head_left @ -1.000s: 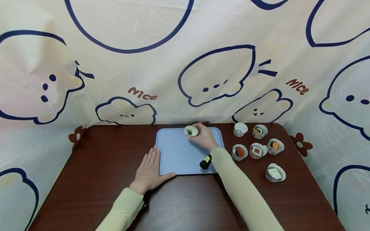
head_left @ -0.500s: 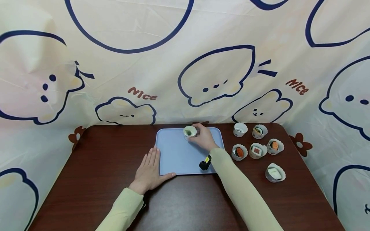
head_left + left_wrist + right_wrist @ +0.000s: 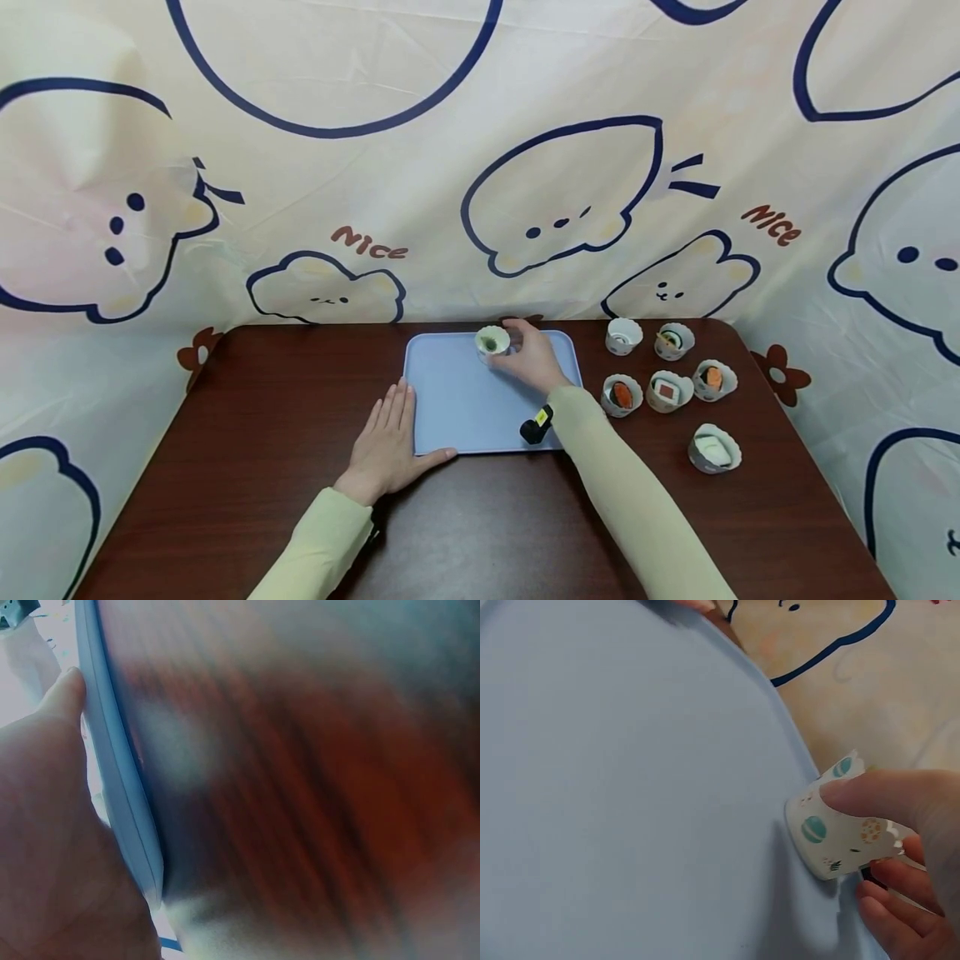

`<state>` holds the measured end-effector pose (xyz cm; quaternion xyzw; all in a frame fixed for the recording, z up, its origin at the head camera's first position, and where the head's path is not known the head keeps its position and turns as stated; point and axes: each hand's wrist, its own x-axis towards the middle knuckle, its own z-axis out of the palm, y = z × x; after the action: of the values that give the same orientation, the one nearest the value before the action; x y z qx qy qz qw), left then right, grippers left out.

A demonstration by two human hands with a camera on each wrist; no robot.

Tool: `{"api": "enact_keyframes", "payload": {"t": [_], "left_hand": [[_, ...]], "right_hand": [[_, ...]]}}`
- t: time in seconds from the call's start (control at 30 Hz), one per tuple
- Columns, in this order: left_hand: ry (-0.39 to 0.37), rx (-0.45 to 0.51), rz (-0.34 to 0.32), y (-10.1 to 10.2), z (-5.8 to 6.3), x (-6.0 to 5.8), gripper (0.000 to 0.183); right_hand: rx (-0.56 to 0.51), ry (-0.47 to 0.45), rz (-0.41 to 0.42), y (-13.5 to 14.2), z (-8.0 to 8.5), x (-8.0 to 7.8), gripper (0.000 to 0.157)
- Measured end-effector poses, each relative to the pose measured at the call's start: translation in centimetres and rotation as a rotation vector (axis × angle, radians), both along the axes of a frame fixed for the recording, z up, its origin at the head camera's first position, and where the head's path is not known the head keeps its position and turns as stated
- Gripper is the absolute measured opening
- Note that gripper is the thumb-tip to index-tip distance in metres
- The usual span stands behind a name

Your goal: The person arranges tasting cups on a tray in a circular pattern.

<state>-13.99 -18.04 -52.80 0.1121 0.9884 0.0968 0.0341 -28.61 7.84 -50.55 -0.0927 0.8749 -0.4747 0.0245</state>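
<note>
My right hand (image 3: 532, 360) grips a small paper cupcake cup (image 3: 483, 352) with a scalloped rim, at the back of the light blue tray (image 3: 472, 408). Something pale and green shows inside it. In the right wrist view the thumb presses the printed wall of the cup (image 3: 829, 829), whose base is right at the tray surface by the rim, and the other fingers are behind. My left hand (image 3: 382, 454) lies flat at the tray's front left corner, fingers straight along the left side, thumb stretched along the front edge. The left wrist view shows that thumb against the tray's edge (image 3: 120, 765).
Right of the tray, several similar cups stand on the dark wood table (image 3: 285, 417). They include a white one (image 3: 621, 345), one with an orange-red piece (image 3: 621, 408) and one with a pale piece (image 3: 715, 467). A cartoon-print cloth (image 3: 435, 200) hangs behind.
My right hand has shifted the cup very slightly to the left on the tray. The left hand has stayed in place.
</note>
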Motion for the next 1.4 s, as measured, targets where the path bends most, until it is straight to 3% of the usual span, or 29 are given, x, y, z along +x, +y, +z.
{"api": "enact_keyframes", "payload": {"t": [0.33, 0.93, 1.27, 1.4], "left_hand": [[-0.016, -0.001, -0.002, 0.2, 0.7, 0.1, 0.127], [0.004, -0.008, 0.003, 0.1, 0.2, 0.0, 0.128], [-0.003, 0.013, 0.000, 0.3, 0.8, 0.2, 0.128], [0.012, -0.016, -0.001, 0.2, 0.3, 0.2, 0.127]], "right_hand": [[-0.011, 0.019, 0.007, 1.2, 0.8, 0.9, 0.077], [-0.076, 0.142, 0.065, 2.2, 3.7, 2.6, 0.073], [-0.108, 0.192, 0.083, 3.1, 5.2, 3.5, 0.072], [-0.115, 0.210, 0.081, 3.6, 5.4, 3.7, 0.071]]}}
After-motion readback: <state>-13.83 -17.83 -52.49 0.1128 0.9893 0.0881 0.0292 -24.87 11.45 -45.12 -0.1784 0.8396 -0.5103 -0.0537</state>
